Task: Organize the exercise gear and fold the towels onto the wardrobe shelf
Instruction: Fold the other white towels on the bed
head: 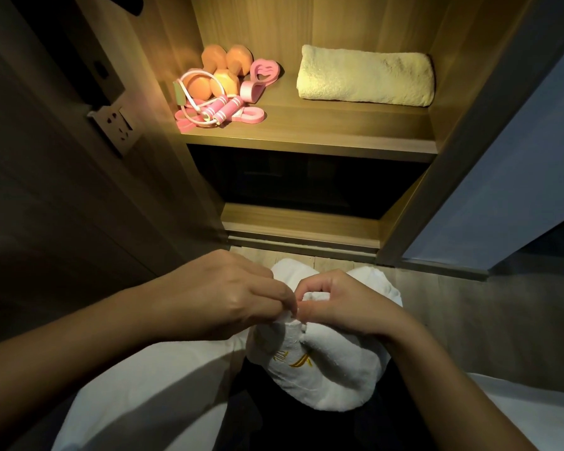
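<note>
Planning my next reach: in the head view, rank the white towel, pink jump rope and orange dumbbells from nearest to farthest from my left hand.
1. White towel: pinched by the left hand, low centre.
2. Pink jump rope: front left of the shelf.
3. Orange dumbbells: behind the rope, shelf back.

A bedroom or hotel room: a built-in wooden wardrobe (306, 21) with a lit shelf (323, 131), a wall socket plate (119, 126) left of the shelf, a sliding door (508, 164) right of it, white bedding (137, 402) in front of it.
</note>
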